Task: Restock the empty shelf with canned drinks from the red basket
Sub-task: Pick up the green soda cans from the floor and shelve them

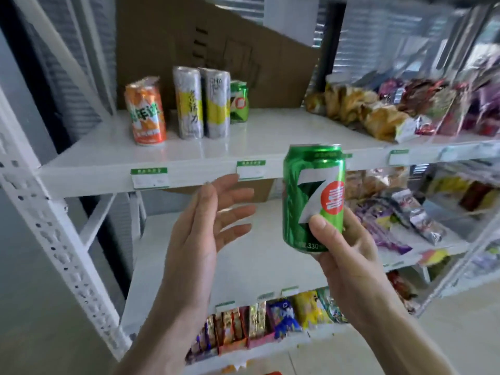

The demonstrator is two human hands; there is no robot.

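One green can (313, 196) stands upright in the right hand (349, 255), thumb pressed to its lower front and fingers wrapped behind; the left hand (205, 223) waits beside it, fingers spread, holding nothing. Best to carry it level over the shelf (270, 131) lip and set it by the small green can (239, 101), beside two tall silver cans (201, 102) and an orange one (145, 112). Smooth, glossy metal on slick white board could slide.

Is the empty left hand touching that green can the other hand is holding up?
Apart. The head view shows shelf background between the left hand's fingertips and the green can, which only the right hand grips.
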